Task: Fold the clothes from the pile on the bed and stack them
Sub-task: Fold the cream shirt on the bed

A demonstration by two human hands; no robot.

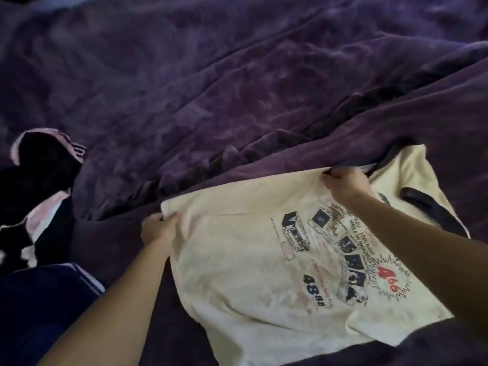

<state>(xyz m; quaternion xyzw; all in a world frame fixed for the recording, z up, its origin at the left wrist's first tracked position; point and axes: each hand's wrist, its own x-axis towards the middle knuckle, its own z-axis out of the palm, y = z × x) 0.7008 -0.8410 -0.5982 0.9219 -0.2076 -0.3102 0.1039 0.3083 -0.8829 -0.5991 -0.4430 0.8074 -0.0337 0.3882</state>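
My left hand (158, 228) and right hand (346, 183) each pinch the shirt's (237, 260) far edge, by the bed's (237, 88) near edge; I'd keep it taut, folding squarely.

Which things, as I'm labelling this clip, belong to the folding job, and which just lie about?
Job: cream T-shirt, gripped at its edge by left hand and right hand; black-and-pink clothes pile.
Lying about: purple blanket; dark blue fabric, unclear what.

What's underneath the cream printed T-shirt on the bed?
The purple blanket shows around the cream T-shirt, so the shirt lies on it. The left hand and right hand pinch its far edge. Whatever lies directly beneath is covered.
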